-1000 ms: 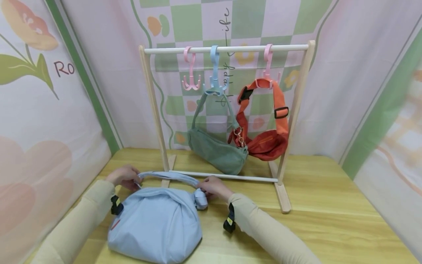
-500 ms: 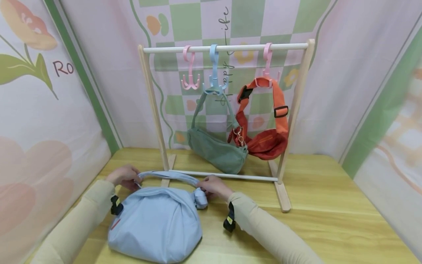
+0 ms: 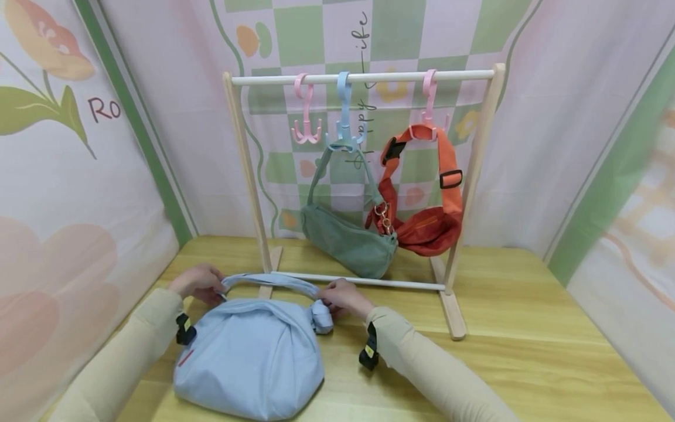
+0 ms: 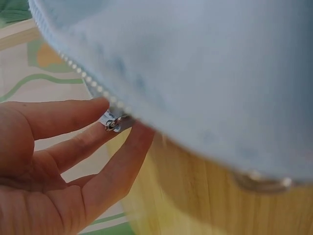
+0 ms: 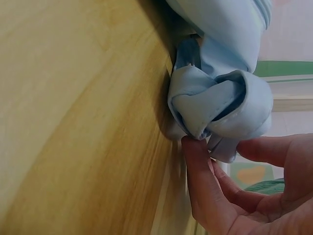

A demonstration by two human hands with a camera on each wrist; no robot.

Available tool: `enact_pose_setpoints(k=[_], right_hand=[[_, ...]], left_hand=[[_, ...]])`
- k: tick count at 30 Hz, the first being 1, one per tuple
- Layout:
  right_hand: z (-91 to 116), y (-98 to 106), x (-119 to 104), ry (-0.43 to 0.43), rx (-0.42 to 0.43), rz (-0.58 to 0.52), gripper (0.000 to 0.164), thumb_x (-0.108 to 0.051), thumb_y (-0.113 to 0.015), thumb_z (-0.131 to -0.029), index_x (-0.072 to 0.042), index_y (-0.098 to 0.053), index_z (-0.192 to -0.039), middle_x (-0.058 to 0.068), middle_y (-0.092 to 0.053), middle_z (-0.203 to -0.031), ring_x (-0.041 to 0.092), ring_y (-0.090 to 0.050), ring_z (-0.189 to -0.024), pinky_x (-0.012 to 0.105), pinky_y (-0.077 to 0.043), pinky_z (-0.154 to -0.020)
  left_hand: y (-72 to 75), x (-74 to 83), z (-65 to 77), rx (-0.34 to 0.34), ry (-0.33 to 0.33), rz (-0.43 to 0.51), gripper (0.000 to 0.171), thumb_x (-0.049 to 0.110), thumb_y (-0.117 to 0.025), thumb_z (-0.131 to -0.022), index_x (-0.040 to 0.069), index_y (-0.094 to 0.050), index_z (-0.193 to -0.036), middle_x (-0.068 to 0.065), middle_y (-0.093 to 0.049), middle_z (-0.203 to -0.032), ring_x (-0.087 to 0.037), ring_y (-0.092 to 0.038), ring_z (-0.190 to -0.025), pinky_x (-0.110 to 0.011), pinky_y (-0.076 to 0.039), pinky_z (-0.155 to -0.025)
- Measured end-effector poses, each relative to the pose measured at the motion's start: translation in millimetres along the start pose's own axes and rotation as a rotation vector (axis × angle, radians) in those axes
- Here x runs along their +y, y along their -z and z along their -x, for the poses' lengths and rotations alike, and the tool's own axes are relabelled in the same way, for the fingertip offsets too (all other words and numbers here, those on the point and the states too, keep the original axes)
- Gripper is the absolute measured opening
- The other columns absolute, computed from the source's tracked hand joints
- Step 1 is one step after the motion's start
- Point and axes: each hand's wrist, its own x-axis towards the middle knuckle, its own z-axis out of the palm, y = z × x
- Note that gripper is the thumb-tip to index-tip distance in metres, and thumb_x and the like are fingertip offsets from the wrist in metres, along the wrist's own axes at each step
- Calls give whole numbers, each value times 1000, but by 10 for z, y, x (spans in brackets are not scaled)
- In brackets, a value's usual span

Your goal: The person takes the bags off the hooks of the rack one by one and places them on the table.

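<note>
A light blue shoulder bag (image 3: 250, 357) lies on the wooden table, its strap (image 3: 276, 282) arched above the zipped opening. My left hand (image 3: 200, 283) holds the strap's left end; in the left wrist view, thumb and fingers meet beside the zipper (image 4: 93, 84) and a small metal fitting (image 4: 113, 123). At the other end, my right hand (image 3: 345, 299) pinches the strap just past its fabric knot (image 5: 220, 104), thumb on one side and fingers on the other. The bag's edge partly hides the left fingertips.
Behind the bag stands a wooden rack (image 3: 471, 176) with a white top rail (image 3: 385, 77). A green bag (image 3: 348, 241) hangs from a blue hook (image 3: 344, 108), a red-orange waist bag (image 3: 429, 228) from a pink hook (image 3: 429, 97). Another pink hook (image 3: 306, 117) hangs at left.
</note>
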Motion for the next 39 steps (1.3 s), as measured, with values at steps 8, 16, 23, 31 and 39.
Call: enact_pose_setpoints(k=[8, 16, 23, 31, 39], right_hand=[[-2, 50, 9, 17, -16, -34, 19, -13, -63, -86, 2, -65, -98, 4, -62, -74, 13, -60, -62, 34, -57, -63], [41, 106, -26, 45, 24, -40, 20, -11, -62, -87, 3, -64, -101, 17, -69, -88, 20, -66, -73, 37, -58, -68], [88, 153, -68, 58, 51, -2, 22, -13, -59, -89, 1, -65, -105, 18, -70, -94, 27, -69, -83, 36, -57, -69], [132, 231, -130, 150, 124, 152, 24, -18, -59, -90, -2, -67, -106, 18, -71, -92, 31, -70, -84, 38, -57, -67], [157, 315, -183, 191, 132, 180, 22, -22, -59, -93, -6, -66, -105, 9, -70, -91, 29, -69, -85, 40, -57, -68]], left_hand=[[40, -8, 58, 30, -46, -1, 32, -1, -52, -88, -17, -50, -115, -7, -61, -69, -15, -65, -62, -34, -58, -66], [135, 47, 181, 106, -110, -46, 36, 14, -47, -97, -15, -47, -118, -17, -63, -89, -16, -64, -71, -36, -57, -71], [119, 109, 232, 224, -185, -26, 33, 14, -48, -97, -14, -50, -115, -25, -63, -97, -14, -62, -70, -31, -57, -66], [63, 265, 340, 513, -295, -141, 30, 18, -49, -96, -7, -60, -109, -24, -65, -101, -23, -62, -81, -26, -52, -63], [-61, 434, 421, 813, -432, -145, 25, 21, -52, -94, 1, -65, -99, -17, -66, -93, -24, -59, -79, -27, -44, -63]])
